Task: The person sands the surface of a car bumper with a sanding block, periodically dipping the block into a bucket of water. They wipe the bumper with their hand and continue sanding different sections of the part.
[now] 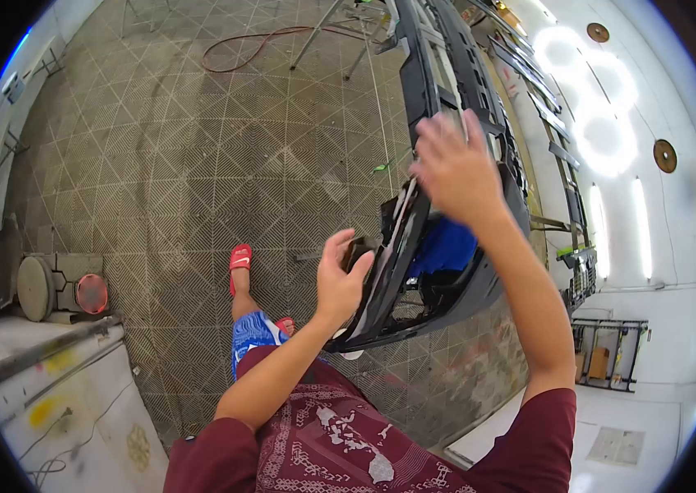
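A large black car bumper (492, 271) runs away from me, its hollow inner side partly showing. Over its upper edge is my right hand (459, 177), fingers spread and somewhat blurred, with nothing seen in them. My left hand (341, 283) is beside the bumper's near left edge, thumb and fingers apart. A dark brownish piece (358, 256) shows just behind those left fingers. Bright blue material (445, 246) fills an opening in the bumper below my right hand.
A red hose (237, 67) curls on the patterned floor (175, 156) near metal stand legs (315, 34). A white cabinet (77, 394) stands at lower left. Along the right wall are racks with long parts (549, 115) and a small shelf (611, 353).
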A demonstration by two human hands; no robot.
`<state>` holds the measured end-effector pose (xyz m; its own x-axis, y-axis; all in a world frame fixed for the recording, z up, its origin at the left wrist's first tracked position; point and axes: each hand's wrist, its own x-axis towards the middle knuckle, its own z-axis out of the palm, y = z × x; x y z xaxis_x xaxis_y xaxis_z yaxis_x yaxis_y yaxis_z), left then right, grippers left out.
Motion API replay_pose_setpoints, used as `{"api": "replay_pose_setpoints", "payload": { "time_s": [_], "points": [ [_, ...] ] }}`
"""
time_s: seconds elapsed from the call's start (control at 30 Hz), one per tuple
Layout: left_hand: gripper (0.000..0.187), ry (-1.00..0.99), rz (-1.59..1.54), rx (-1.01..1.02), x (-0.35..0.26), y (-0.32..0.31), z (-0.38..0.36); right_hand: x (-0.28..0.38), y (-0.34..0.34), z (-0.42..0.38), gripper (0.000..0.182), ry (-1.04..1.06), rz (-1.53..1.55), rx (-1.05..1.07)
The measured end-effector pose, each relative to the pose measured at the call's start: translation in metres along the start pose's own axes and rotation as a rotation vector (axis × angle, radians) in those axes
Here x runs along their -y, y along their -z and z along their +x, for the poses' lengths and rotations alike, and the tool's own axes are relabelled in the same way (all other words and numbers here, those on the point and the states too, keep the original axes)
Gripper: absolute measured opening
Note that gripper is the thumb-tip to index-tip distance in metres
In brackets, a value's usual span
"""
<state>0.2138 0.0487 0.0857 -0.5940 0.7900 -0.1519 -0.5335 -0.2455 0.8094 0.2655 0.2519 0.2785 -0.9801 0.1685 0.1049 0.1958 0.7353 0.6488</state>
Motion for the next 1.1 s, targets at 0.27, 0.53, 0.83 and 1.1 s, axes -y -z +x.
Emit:
{"api": "replay_pose_setpoints", "payload": {
  "time_s": [0.27,0.53,0.83,1.1],
  "points": [
    [0.023,-0.561,0.387,0.022,0.025,-0.028,0.048,-0.004,-0.08,0.037,0.05,-0.524,0.708,-0.233],
    [0.021,-0.646,0.393,0.07,0.022,-0.035,0.08,-0.001,-0.099,0.032,0.047,-0.567,0.87,-0.305],
    [0.019,-0.589,0.376,0.085,0.028,-0.032,0.086,0.004,-0.091,0.032,0.049,-0.633,0.935,-0.305],
    [0.027,-0.786,0.336,0.134,0.046,-0.029,0.092,0.005,-0.086,0.03,0.051,-0.652,0.977,-0.286]
  ]
}}
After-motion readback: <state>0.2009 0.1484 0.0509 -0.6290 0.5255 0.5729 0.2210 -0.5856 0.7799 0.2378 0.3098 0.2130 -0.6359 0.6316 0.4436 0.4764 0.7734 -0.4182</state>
